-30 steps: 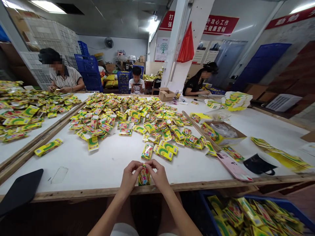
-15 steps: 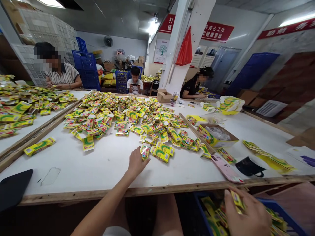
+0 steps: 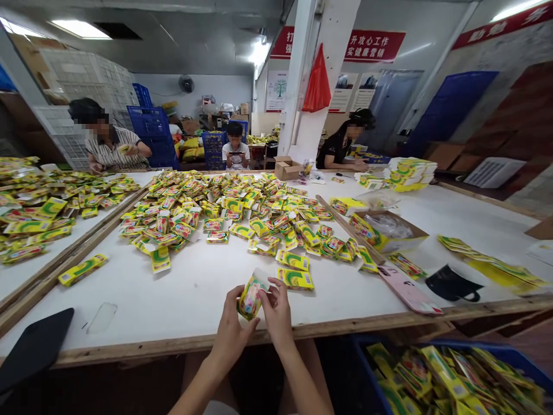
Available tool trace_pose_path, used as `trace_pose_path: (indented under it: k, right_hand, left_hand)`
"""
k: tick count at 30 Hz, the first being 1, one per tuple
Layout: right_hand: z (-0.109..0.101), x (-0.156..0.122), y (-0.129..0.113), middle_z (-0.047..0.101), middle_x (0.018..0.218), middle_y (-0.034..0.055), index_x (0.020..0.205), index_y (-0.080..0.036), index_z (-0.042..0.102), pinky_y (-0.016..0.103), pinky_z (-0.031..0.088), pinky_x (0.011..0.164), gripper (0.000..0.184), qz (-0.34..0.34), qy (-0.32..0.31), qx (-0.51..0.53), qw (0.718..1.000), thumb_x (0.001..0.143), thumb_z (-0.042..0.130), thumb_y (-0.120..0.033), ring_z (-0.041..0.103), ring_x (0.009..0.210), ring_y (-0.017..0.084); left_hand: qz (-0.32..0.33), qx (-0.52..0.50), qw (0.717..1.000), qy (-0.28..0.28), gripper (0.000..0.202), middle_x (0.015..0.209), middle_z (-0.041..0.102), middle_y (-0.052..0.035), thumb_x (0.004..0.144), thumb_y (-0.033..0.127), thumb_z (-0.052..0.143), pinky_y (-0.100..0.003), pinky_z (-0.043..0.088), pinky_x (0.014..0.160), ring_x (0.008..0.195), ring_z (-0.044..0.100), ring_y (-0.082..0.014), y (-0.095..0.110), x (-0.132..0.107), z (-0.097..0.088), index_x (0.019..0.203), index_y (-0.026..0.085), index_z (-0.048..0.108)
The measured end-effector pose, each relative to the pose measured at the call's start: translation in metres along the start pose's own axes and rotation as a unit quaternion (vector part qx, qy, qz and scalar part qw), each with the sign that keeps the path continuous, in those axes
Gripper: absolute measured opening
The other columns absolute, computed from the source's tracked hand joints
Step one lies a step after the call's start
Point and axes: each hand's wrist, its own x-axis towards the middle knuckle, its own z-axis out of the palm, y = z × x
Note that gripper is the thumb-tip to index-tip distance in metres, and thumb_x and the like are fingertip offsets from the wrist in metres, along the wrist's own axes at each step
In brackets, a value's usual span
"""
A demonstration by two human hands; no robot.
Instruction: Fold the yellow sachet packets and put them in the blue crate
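Both hands meet over the near edge of the white table (image 3: 185,288). My left hand (image 3: 231,325) grips a small yellow packet (image 3: 250,297) with a colourful print, tilted up and to the right. My right hand (image 3: 276,311) pinches the same packet from its right side. Two flat yellow-and-green packets (image 3: 295,278) lie just beyond my hands. Further back spreads a big heap of like packets (image 3: 233,210).
A blue crate (image 3: 449,380) of finished packets stands below the table at my right. A black phone (image 3: 32,349) lies at the near left, a pink card (image 3: 408,291) and an open cardboard box (image 3: 389,227) at the right. Three other people sit at the far side.
My right hand came back up from the blue crate to the table. My left hand lifted a packet from the heap's near edge, and both hands now hold it.
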Motion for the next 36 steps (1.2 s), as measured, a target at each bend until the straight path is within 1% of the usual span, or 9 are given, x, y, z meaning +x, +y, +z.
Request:
trace_pose_path:
  k: [4,8,13,17,19,23,26,31,36]
  right_hand:
    - [0.001,0.0,0.001,0.069,0.096,0.0055,0.111,-0.024,0.043,0.033,0.055,0.079,0.031,-0.021,-0.07,-0.015,0.997,0.084,0.057,-0.033,0.069,0.087,0.02]
    - [-0.008,-0.001,0.003,0.071,0.09,0.0035,0.108,-0.024,0.043,0.034,0.055,0.076,0.03,-0.009,-0.103,-0.035,0.994,0.083,0.058,-0.033,0.069,0.083,0.021]
    - [-0.012,0.006,0.003,0.07,0.089,0.0049,0.097,-0.022,0.059,0.033,0.054,0.076,0.018,-0.02,-0.133,-0.078,0.988,0.085,0.056,-0.035,0.067,0.083,0.021]
    - [-0.009,0.014,-0.001,0.068,0.086,0.0057,0.084,-0.02,0.067,0.032,0.051,0.077,0.023,-0.053,-0.151,-0.123,0.979,0.089,0.051,-0.036,0.063,0.084,0.021]
    - [-0.006,0.016,-0.001,0.067,0.087,0.0055,0.082,-0.02,0.067,0.031,0.05,0.079,0.022,-0.065,-0.154,-0.123,0.978,0.089,0.052,-0.034,0.063,0.086,0.021]
    - [-0.001,0.016,0.001,0.067,0.083,0.0021,0.107,-0.021,0.06,0.03,0.052,0.074,0.022,-0.052,-0.104,-0.078,0.99,0.086,0.056,-0.029,0.064,0.076,0.018]
    - [-0.001,0.012,-0.001,0.069,0.088,0.0039,0.1,-0.021,0.064,0.031,0.052,0.077,0.018,-0.061,-0.115,-0.098,0.987,0.086,0.057,-0.028,0.065,0.083,0.019]
    - [-0.004,0.005,-0.01,0.07,0.099,0.0077,0.093,-0.019,0.069,0.032,0.052,0.078,0.018,-0.086,-0.153,-0.134,0.975,0.085,0.059,-0.032,0.064,0.092,0.022]
    - [0.003,0.009,-0.014,0.07,0.08,0.0038,0.087,-0.019,0.067,0.029,0.05,0.071,0.017,-0.082,-0.133,-0.169,0.973,0.087,0.056,-0.032,0.063,0.074,0.018]
  left_hand:
    - [-0.033,-0.055,0.998,-0.014,0.053,0.114,0.055,-0.0074,0.08,0.025,0.06,-0.038,0.048,0.088,0.1,0.059,-0.0209,-0.004,0.008,-0.01,0.129,0.025,0.038]
    - [-0.05,-0.071,0.993,-0.085,0.038,0.097,0.057,-0.0024,0.084,0.029,0.055,-0.032,0.052,0.074,0.077,0.061,-0.0154,-0.006,0.023,-0.022,0.121,0.026,0.047]
    - [-0.044,-0.081,0.988,-0.128,0.035,0.094,0.059,-0.0017,0.083,0.03,0.056,-0.03,0.052,0.071,0.076,0.062,-0.0153,-0.005,0.029,-0.031,0.117,0.026,0.05]
    - [-0.018,-0.04,0.992,-0.117,0.023,0.093,0.064,-0.003,0.083,0.028,0.055,-0.032,0.052,0.075,0.075,0.062,-0.016,-0.005,0.029,-0.034,0.105,0.023,0.058]
    - [-0.001,-0.032,0.994,-0.104,0.018,0.098,0.065,-0.005,0.084,0.027,0.054,-0.035,0.052,0.081,0.086,0.063,-0.0186,-0.006,0.029,-0.034,0.1,0.022,0.06]
    - [0.012,-0.077,0.994,-0.07,0.019,0.11,0.062,-0.0072,0.086,0.029,0.053,-0.038,0.05,0.093,0.108,0.059,-0.0216,-0.008,0.029,-0.03,0.102,0.021,0.06]
    - [0.007,-0.1,0.994,-0.05,0.025,0.106,0.063,-0.0065,0.087,0.03,0.054,-0.039,0.049,0.093,0.103,0.061,-0.0204,-0.007,0.026,-0.026,0.11,0.021,0.053]
    - [0.001,-0.06,0.998,-0.031,0.016,0.092,0.065,-0.0058,0.087,0.032,0.055,-0.034,0.05,0.082,0.09,0.062,-0.0197,0.001,0.021,-0.026,0.091,0.018,0.06]
    - [-0.051,-0.088,0.995,-0.006,0.017,0.086,0.066,-0.0039,0.084,0.033,0.058,-0.03,0.05,0.074,0.08,0.062,-0.0176,0.005,0.023,-0.026,0.092,0.018,0.061]
